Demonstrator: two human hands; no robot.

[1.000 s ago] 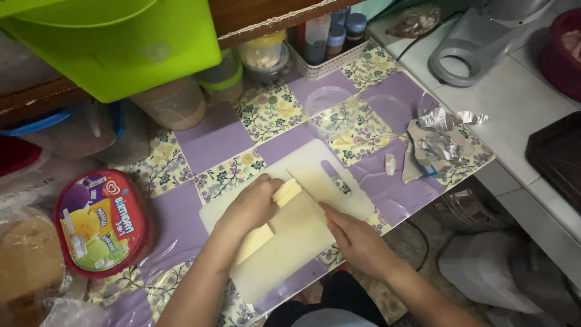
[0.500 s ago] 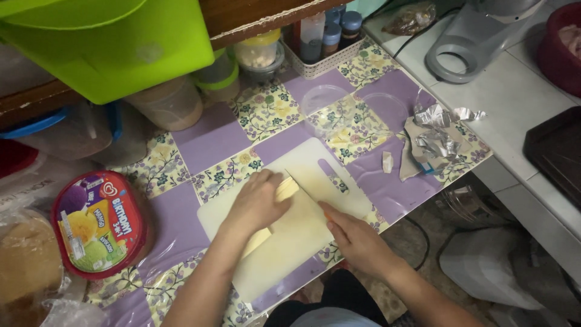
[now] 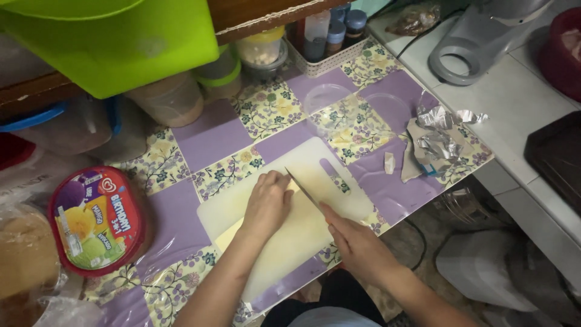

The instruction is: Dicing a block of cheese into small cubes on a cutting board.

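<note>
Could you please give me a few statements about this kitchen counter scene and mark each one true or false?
1. The right hand holds a knife over the white cutting board. True.
2. The left hand rests on the ice cream tub. False: it presses on the pale yellow block on the board; the tub sits apart, further left.
3. Crumpled foil wrapper lies on the tablecloth to the right of the board. True.
4. The green plastic bin stands on the cutting board. False: it sits above the counter at the upper left.
5. The cutting board is black. False: it is white.
</note>
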